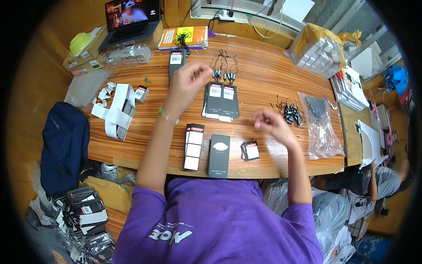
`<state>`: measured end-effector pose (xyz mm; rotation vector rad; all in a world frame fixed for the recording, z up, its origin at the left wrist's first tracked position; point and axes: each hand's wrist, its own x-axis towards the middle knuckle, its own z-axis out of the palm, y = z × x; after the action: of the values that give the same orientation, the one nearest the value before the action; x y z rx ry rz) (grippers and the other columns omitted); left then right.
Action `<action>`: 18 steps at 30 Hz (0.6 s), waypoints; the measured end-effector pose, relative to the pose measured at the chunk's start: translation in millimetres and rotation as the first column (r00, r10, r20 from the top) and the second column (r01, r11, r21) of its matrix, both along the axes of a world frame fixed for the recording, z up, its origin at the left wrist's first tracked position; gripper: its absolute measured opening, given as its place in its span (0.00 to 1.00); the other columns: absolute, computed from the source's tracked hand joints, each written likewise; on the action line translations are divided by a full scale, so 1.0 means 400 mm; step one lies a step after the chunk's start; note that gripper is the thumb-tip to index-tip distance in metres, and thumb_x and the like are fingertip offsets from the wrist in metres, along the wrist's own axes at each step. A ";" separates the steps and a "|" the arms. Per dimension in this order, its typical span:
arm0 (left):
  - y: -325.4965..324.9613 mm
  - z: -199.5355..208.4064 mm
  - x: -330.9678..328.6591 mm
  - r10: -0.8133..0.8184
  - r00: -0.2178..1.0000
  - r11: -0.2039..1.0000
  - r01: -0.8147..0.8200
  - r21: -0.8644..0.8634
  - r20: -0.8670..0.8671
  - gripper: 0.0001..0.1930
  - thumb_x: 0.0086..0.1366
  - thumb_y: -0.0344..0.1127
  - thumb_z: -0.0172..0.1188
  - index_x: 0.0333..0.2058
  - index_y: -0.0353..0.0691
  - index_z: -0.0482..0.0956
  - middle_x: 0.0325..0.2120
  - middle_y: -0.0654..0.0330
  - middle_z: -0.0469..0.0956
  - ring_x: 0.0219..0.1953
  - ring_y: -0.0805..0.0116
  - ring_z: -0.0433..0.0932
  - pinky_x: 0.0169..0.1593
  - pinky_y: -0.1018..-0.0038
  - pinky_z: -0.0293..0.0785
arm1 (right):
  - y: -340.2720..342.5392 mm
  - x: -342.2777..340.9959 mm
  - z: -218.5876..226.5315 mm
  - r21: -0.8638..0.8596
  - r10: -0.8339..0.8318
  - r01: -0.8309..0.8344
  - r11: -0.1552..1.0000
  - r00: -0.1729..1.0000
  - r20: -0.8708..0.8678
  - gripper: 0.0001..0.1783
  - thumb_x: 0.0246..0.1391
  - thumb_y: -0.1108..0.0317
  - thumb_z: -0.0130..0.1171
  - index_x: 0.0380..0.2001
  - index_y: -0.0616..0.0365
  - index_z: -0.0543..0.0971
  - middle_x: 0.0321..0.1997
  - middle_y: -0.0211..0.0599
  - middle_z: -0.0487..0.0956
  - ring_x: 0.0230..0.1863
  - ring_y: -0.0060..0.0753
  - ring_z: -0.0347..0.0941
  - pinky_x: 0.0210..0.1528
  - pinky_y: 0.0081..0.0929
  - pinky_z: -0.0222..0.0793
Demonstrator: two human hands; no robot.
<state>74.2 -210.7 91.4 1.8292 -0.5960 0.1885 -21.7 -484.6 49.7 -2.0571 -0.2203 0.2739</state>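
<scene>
My left hand (189,79) is raised over the table with its fingertips pinched; anything between them is too small to make out. It is beside black strings with small toggles (224,75), attached to two rows of dark hang tags (222,100). My right hand (274,126) hovers right of those tags, its fingers loosely curled and apart, nothing visible in them. Close to my body lie a stack of dark grey tags (219,156), a strip of white stickers (193,147) and a small pile of square labels (251,150). To the right sits a heap of black strings (291,115).
More tags (176,59) lie behind my left hand. A clear plastic bag (321,127) is at right, a wrapped stack of white boxes (316,50) behind it. A white sticker roll (118,110) lies left. A laptop (132,20) stands far left; another person (382,180) is at right.
</scene>
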 end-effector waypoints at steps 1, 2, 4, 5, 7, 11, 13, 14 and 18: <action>-0.005 0.018 -0.045 -0.082 0.994 0.988 0.070 0.140 0.076 0.08 0.58 0.35 0.56 0.29 0.36 0.76 0.25 0.64 0.74 0.31 0.74 0.70 0.37 0.78 0.65 | -0.004 -0.051 0.004 -0.054 -0.018 0.017 0.998 1.000 -0.011 0.15 0.47 0.68 0.61 0.40 0.59 0.75 0.32 0.26 0.72 0.30 0.19 0.65 0.35 0.18 0.63; -0.007 0.027 -0.090 -0.164 0.976 0.950 0.118 0.289 0.142 0.10 0.56 0.38 0.59 0.29 0.37 0.77 0.27 0.62 0.75 0.33 0.69 0.71 0.41 0.74 0.66 | -0.003 -0.092 -0.002 -0.099 -0.025 0.023 0.995 0.999 -0.021 0.15 0.46 0.68 0.62 0.39 0.59 0.75 0.31 0.26 0.71 0.30 0.19 0.64 0.35 0.18 0.63; -0.015 0.045 -0.165 -0.309 0.941 0.820 0.189 0.541 0.139 0.16 0.51 0.44 0.62 0.32 0.37 0.77 0.30 0.60 0.76 0.39 0.64 0.70 0.45 0.70 0.64 | 0.004 -0.135 -0.015 -0.149 -0.013 0.019 0.989 0.999 0.042 0.19 0.42 0.68 0.64 0.40 0.60 0.76 0.31 0.32 0.70 0.31 0.26 0.67 0.34 0.23 0.65; -0.019 0.045 -0.188 -0.373 0.920 0.727 0.210 0.654 0.119 0.19 0.48 0.47 0.64 0.33 0.38 0.77 0.32 0.59 0.76 0.42 0.61 0.70 0.48 0.67 0.62 | 0.010 -0.148 -0.021 -0.174 -0.005 0.018 0.985 0.997 0.077 0.20 0.40 0.67 0.65 0.40 0.60 0.76 0.31 0.35 0.70 0.31 0.29 0.67 0.34 0.25 0.66; -0.021 0.028 -0.205 -0.345 0.935 0.679 0.192 0.709 0.077 0.26 0.43 0.51 0.65 0.37 0.38 0.76 0.34 0.60 0.76 0.44 0.61 0.68 0.50 0.67 0.60 | 0.017 -0.155 -0.040 -0.232 0.028 0.031 0.972 0.969 0.244 0.21 0.38 0.66 0.65 0.40 0.59 0.77 0.30 0.38 0.70 0.32 0.34 0.69 0.34 0.27 0.66; -0.008 -0.016 -0.220 -0.324 0.946 0.606 0.219 0.764 -0.014 0.35 0.38 0.54 0.68 0.43 0.39 0.73 0.39 0.60 0.73 0.48 0.61 0.65 0.52 0.66 0.57 | 0.018 -0.154 -0.056 -0.166 -0.059 0.096 0.981 0.975 0.212 0.20 0.37 0.69 0.66 0.38 0.59 0.78 0.30 0.37 0.70 0.31 0.33 0.68 0.33 0.27 0.66; -0.001 -0.036 -0.230 -0.305 0.951 0.584 0.226 0.780 -0.048 0.34 0.37 0.53 0.68 0.43 0.40 0.74 0.42 0.60 0.71 0.50 0.61 0.63 0.53 0.65 0.55 | 0.021 -0.158 -0.056 -0.075 -0.135 0.145 0.987 0.983 0.128 0.19 0.37 0.70 0.66 0.37 0.60 0.78 0.29 0.35 0.70 0.29 0.30 0.68 0.32 0.25 0.66; 0.005 -0.039 -0.237 -0.292 0.956 0.596 0.208 0.776 -0.032 0.34 0.37 0.53 0.68 0.43 0.40 0.74 0.42 0.61 0.71 0.50 0.61 0.62 0.54 0.64 0.54 | 0.028 -0.161 -0.060 -0.033 -0.157 0.161 0.986 0.983 0.098 0.18 0.37 0.71 0.67 0.37 0.60 0.78 0.29 0.34 0.70 0.29 0.28 0.67 0.31 0.24 0.65; -0.001 -0.051 -0.243 -0.267 0.963 0.653 0.158 0.741 0.030 0.30 0.38 0.51 0.68 0.41 0.43 0.76 0.42 0.63 0.69 0.48 0.60 0.62 0.54 0.62 0.54 | 0.011 -0.155 -0.081 0.119 -0.243 0.246 0.962 0.969 -0.035 0.15 0.40 0.75 0.65 0.36 0.61 0.79 0.23 0.25 0.68 0.24 0.16 0.61 0.27 0.16 0.61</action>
<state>-22.9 -211.3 71.0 2.5154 -1.0991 -0.1186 -83.8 -480.2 17.1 -1.9350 0.0306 0.1254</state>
